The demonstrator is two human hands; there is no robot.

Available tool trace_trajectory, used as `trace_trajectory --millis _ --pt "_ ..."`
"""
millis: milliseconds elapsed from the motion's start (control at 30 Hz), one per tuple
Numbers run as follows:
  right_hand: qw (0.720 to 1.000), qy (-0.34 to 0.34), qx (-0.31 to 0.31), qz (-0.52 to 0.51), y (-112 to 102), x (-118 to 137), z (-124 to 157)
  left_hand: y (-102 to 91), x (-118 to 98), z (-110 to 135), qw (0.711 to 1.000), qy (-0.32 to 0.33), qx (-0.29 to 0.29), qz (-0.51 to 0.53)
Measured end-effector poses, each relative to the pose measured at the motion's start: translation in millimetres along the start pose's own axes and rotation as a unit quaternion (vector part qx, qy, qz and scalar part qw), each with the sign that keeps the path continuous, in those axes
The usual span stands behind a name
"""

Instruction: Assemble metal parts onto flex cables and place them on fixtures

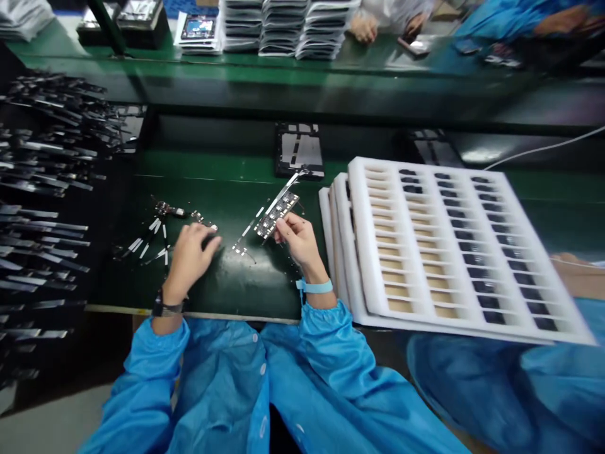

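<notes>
Right hand pinches a small circuit board between fingertips and thumb, lifted just off the green tabletop, with a thin flex strip running past it on both sides. Held by the edge, likely to keep fingers off the components. Left hand is curled, fingertips down near a small dark part; cannot tell if it is pinching anything. 2 more flex assemblies lie just left of it, within easy reach. Further left, a large batch of dark strips sits fanned out, probably so single pieces pull free easily. Stacked white foam trays sit at right, with rows of pockets that likely keep parts separated. Dark fixture lies ahead of the hands. Blue wrist strap and blue smock sleeve suggest static control. Co-worker's hand is across the far bench, beside stacked trays.
</notes>
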State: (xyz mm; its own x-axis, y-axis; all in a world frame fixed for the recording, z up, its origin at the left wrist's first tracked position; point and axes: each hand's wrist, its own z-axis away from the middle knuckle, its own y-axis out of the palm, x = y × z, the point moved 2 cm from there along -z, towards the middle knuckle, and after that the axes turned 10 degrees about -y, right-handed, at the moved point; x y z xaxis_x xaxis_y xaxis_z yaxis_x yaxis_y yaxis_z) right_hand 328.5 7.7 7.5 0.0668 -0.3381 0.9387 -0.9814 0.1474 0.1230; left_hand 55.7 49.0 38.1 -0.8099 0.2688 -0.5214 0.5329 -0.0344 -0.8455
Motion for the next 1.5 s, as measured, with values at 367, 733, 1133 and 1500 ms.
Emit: trace_trajectory --millis 367,733,1133,1500 --pt "0.989 0.067 0.126 0.026 1 -1 7 10.8 15 28 0.983 -0.116 -0.094 -0.108" --pt "0.916 0.091 0.353 0.17 27 -17 18 -5.2 35 9 0.985 -0.082 0.0 -0.154" --pt "0.926 0.105 0.323 0.167 17 -23 14 7.5 42 -11 0.976 -0.185 0.011 -0.115" --pt "0.946 0.097 0.276 0.138 16 -20 10 -60.0 2 -17 0.931 -0.183 -0.012 0.314"
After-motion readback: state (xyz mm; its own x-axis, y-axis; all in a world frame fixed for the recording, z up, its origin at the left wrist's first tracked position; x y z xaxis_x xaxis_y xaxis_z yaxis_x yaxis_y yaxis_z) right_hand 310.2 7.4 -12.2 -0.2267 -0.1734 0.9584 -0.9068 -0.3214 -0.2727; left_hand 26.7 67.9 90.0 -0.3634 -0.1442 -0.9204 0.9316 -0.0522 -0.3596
